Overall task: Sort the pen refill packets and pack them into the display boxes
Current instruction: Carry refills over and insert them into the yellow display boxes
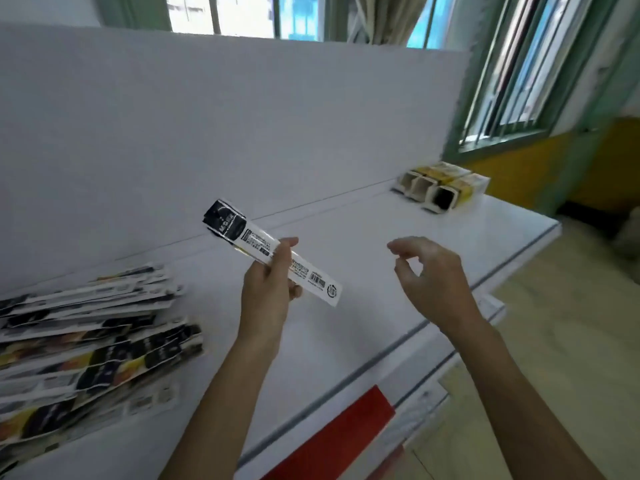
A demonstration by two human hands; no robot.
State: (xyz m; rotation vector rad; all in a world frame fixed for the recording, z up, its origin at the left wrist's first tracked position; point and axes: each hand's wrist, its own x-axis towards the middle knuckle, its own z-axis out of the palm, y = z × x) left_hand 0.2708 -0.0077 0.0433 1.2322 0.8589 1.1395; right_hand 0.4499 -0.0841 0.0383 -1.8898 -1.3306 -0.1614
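My left hand (268, 289) grips a long white refill packet (256, 242) with a black header, held above the white table and slanting from upper left to lower right. My right hand (429, 275) hovers to its right, empty, with fingers loosely curled. A spread pile of similar black, white and yellow refill packets (90, 344) lies on the table at the left. Several yellow and white display boxes (441, 187) lie on their sides at the far right corner of the table, open ends facing me.
A white partition wall (207, 133) stands along the back of the table (363, 306). The table's right edge drops to a wooden floor (554, 341). A red flat piece (332, 441) sits at the near edge. Barred windows are behind and at the right.
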